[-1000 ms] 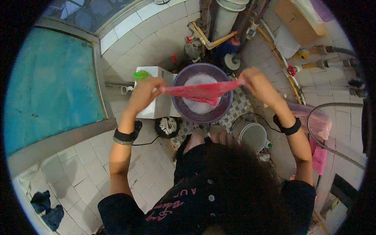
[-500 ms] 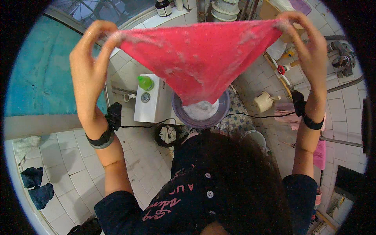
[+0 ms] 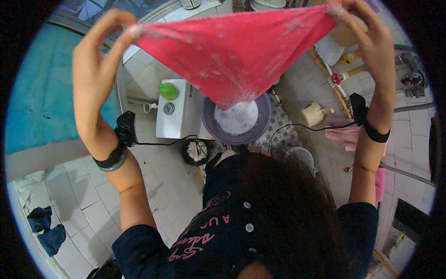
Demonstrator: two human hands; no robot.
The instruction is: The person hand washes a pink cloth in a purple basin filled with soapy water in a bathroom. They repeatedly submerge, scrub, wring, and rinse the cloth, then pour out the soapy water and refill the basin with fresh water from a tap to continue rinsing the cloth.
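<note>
Red cloth (image 3: 237, 51): thin woven fabric, wet, flecked with white suds. Basin (image 3: 262, 122): smooth purple plastic, foamy water inside. Floor (image 3: 160, 193): pale glazed tiles, slightly glossy, grimy grout. White box (image 3: 174, 118): smooth plastic. Green cap (image 3: 168, 90): shiny plastic.

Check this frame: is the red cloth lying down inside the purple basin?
No: both the left hand and right hand hold the red cloth stretched above the purple basin.
</note>
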